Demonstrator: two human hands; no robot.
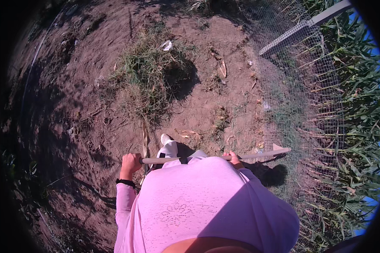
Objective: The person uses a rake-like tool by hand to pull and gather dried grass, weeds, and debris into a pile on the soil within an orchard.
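A hoe with a long wooden handle [164, 160] lies level across the front of my body. My left hand [131, 162] is closed around the handle's end at the left. Further along, my right hand [233, 158] grips the same handle, partly hidden by my pink top. The hoe's blade [278, 150] is at the far right end, close to the wire mesh fence [272, 104]. In front of me a heap of cut grass and weeds [148, 72] lies on the bare soil, with a white scrap [167, 46] on top.
Behind the mesh along the right stand tall maize plants [354, 95]. A fence post [304, 27] slants across the upper right. Dry leaves [223, 68] and weed tufts [221, 118] dot the soil. My shoe [166, 139] is just below the heap. A thin pale line [38, 50] curves along the left.
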